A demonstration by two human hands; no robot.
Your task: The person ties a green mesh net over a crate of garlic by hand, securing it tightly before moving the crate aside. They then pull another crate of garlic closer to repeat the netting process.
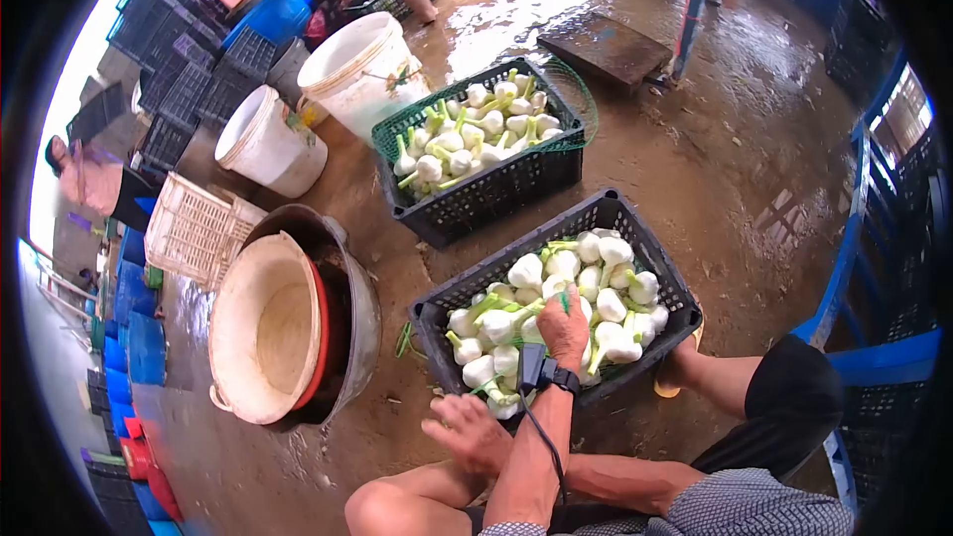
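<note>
My left hand [564,330], with a black watch [564,378] and a small dark device [532,367] at its wrist, is over the near black crate [437,323]. Its fingers are closed, and a bit of green shows at them; what they grip is hidden. Garlic bulbs [526,270] with trimmed green stems fill this crate, around and under the hand. Green netting shows at the crate's lower edge. My right hand [469,434] reaches across beneath the left forearm. It is by the crate's lower left corner, fingers apart and slightly blurred, holding nothing visible.
Behind stands another black crate [486,197] of garlic, edged with green netting. At left are a pale basin [230,333] in a larger tub, a white crate [194,228] and white buckets [283,164]. A metal platform [606,48] is on the wet floor; other people are farther off.
</note>
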